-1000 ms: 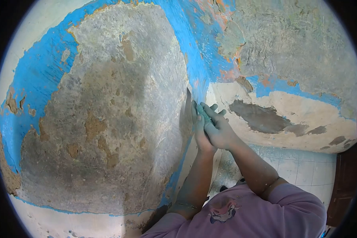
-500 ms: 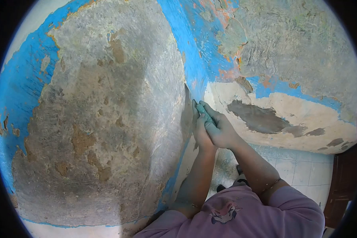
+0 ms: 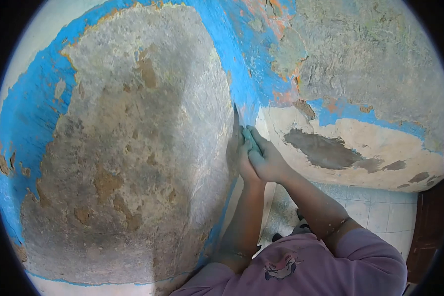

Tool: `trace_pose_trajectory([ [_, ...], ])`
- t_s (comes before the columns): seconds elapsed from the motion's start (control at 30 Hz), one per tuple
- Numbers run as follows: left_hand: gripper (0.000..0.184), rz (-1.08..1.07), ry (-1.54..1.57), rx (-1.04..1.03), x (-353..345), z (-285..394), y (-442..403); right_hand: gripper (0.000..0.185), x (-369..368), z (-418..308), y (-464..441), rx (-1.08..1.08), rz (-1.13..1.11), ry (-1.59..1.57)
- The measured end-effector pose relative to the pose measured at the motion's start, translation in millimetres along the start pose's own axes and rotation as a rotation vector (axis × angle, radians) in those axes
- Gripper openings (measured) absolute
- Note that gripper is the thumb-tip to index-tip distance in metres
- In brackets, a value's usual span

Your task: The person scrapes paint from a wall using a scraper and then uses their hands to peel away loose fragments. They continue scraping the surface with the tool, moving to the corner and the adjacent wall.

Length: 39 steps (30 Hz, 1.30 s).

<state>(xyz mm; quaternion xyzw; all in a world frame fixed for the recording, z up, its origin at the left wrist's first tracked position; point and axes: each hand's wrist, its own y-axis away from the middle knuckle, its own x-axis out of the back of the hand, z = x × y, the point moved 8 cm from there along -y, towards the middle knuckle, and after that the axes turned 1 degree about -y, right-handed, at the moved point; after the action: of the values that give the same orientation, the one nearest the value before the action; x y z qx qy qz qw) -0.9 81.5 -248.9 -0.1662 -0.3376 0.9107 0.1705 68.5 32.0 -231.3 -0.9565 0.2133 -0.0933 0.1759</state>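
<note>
Both of my hands are together at the inner corner of a wall with blue paint (image 3: pixel 241 64) above and in front of them. My left hand (image 3: pixel 246 162) and my right hand (image 3: pixel 271 160) are closed around one small teal tool (image 3: pixel 250 140), dusted with blue-green powder. Its working end is hidden by my fingers, so its kind is not clear. The fingertips are close to the blue strip in the corner. A dark shadow lies along the wall just left of my left hand.
On the left stands a wall with a large patch of bare grey plaster (image 3: pixel 128 148). To the right, another wall has a cream lower band (image 3: pixel 380 138) with dark flaked spots. Below are dusty white floor tiles (image 3: pixel 370 212) and a dark brown wooden piece (image 3: pixel 429 222).
The hands, still joined on the tool, have tilted and moved slightly left. The walls sit a little lower in the view.
</note>
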Motion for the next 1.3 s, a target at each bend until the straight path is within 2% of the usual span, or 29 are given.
trace_pose_trajectory([
  [0.03,0.049,0.017,0.07,0.063,0,-3,-3,0.064,1,1,-7,-0.137,-0.016,-0.045],
  [0.17,0.05,0.053,0.36,0.313,-10,-17,-20,0.062,2,-21,15,-0.045,-0.181,0.051],
  [0.3,0.052,0.136,0.638,0.594,-14,-27,-2,0.063,1,-1,-17,-0.178,-0.105,0.013],
  [0.33,0.052,0.136,0.639,0.58,-15,-23,-8,0.063,2,-8,-19,-0.166,-0.111,0.015],
  [0.4,0.046,-0.099,0.188,0.291,-22,8,-30,0.064,9,-29,-25,-0.028,-0.095,-0.027],
  [0.43,0.058,-0.053,0.432,0.5,-25,4,-25,0.065,14,-35,-20,0.074,-0.037,0.003],
  [0.47,0.058,-0.05,0.43,0.492,-27,16,-25,0.065,19,-38,-13,0.081,-0.042,0.002],
  [0.57,0.061,-0.211,0.317,0.521,-42,37,-20,0.065,33,-44,-4,0.08,-0.196,-0.063],
  [0.6,0.061,-0.2,0.31,0.51,-44,41,-21,0.066,30,-40,-2,0.145,-0.349,-0.029],
  [0.63,0.063,-0.224,0.177,0.505,-47,43,-21,0.067,27,-39,0,0.209,-0.505,0.005],
  [0.67,0.065,-0.246,0.042,0.499,-49,44,-21,0.067,34,-38,-6,0.22,-0.522,-0.002],
  [0.7,0.075,-0.285,0.037,0.429,-54,48,-25,0.069,38,-46,-13,0.3,-0.607,0.071],
  [0.73,0.075,-0.271,0.026,0.41,-60,48,-30,0.071,42,-59,-21,0.388,-0.689,0.148],
  [0.77,0.074,-0.215,-0.054,0.249,-64,58,-39,0.071,52,-69,-31,0.272,-0.759,0.166],
  [0.8,0.074,-0.157,-0.134,0.091,-69,70,-47,0.071,54,-71,-38,0.291,-0.773,0.161],
  [0.87,0.072,-0.125,-0.048,0.103,-85,75,-65,0.069,66,-79,-57,0.301,-0.662,-0.19],
  [0.9,0.071,-0.108,0.052,0.129,-91,75,-73,0.069,73,-87,-64,0.443,-0.526,-0.251],
  [0.93,0.071,-0.091,0.036,0.115,-91,75,-81,0.069,73,-87,-70,0.455,-0.547,-0.263],
  [1.0,0.064,-0.218,-0.095,0.113,-100,72,-95,0.066,83,-92,-86,0.547,-0.434,-0.206],
  [1.03,0.064,-0.204,-0.112,0.097,-104,72,-105,0.066,85,-98,-93,0.563,-0.451,-0.218],
  [1.1,0.058,-0.11,0.006,0.102,-107,73,-131,0.06,99,-116,-111,0.625,-0.298,-0.078],
  [1.23,0.052,-0.021,0.128,0.139,-117,76,-182,0.052,99,-148,-142,0.699,-0.165,0.027],
  [1.3,0.045,-0.024,0.416,0.207,-121,67,-196,0.046,98,-151,-158,0.673,-0.09,0.165],
])
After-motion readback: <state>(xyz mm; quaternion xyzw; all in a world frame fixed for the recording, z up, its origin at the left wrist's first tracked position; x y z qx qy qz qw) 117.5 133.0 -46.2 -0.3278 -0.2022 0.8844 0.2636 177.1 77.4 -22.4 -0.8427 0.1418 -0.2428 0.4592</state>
